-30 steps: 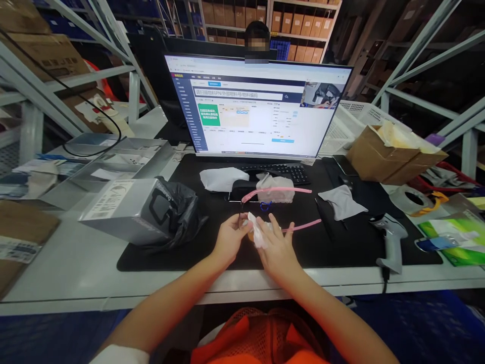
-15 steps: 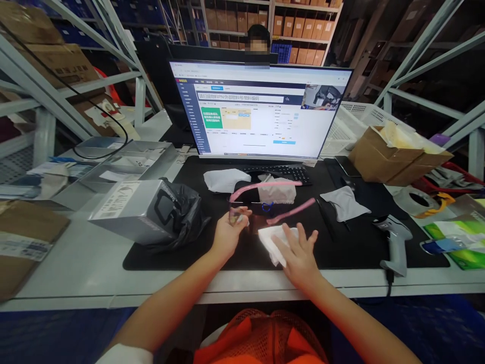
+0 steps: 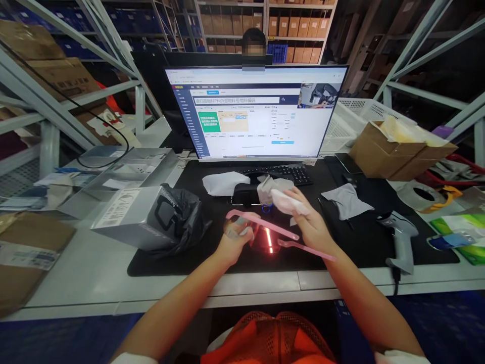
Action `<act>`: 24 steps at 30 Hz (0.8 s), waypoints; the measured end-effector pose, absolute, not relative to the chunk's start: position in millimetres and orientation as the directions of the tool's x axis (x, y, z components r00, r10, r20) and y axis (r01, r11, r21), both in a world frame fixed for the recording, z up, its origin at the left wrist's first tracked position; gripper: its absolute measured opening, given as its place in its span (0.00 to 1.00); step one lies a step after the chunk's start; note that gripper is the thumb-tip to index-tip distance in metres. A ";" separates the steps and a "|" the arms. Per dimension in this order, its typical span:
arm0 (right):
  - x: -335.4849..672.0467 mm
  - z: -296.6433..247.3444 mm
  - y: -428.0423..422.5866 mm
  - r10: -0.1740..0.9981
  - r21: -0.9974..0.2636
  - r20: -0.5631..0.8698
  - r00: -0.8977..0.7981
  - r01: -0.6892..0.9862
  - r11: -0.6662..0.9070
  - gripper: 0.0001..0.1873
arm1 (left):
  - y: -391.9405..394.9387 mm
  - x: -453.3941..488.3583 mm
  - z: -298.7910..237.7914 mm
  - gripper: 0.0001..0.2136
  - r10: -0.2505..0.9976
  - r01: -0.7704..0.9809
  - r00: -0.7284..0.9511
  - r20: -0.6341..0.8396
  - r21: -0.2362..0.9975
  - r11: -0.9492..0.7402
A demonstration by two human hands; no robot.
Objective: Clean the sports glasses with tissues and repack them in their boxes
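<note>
My left hand grips a pair of pink-armed glasses by the front, holding them over the black desk mat. Both pink arms point to the right and toward me. Reaching over the glasses, my right hand is closed on a white wiping cloth, close to a crumpled white cloth and a black case lying in front of the keyboard.
A monitor stands behind the keyboard, a person beyond it. A grey box with a black bag lies left. A grey cloth, barcode scanner and cardboard box lie right. Shelving surrounds the table.
My right hand lifted the white cloth off the mat and carried it forward over the glasses. My left hand turned the glasses so that their arms now swing toward me.
</note>
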State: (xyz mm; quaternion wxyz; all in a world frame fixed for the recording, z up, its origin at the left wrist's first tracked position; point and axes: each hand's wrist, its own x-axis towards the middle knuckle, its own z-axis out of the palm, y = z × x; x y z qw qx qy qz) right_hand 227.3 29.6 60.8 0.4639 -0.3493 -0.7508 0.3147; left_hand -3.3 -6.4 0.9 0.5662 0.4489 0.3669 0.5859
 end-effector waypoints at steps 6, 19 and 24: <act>206.5 53.3 26.9 0.654 -0.737 0.348 -0.671 0.235 0.633 0.25 | -12.9 11.4 4.9 0.24 0.988 -0.499 0.136 -0.066 0.857 0.126; 203.9 44.9 15.7 0.650 -0.899 0.240 -0.721 0.088 0.429 0.34 | -12.4 2.3 16.9 0.23 0.958 -0.653 0.170 -0.230 0.702 0.285; 210.6 48.3 16.0 0.654 -0.892 0.236 -0.719 0.107 0.439 0.29 | -12.8 0.1 14.5 0.25 0.969 -0.619 0.127 -0.210 0.747 0.243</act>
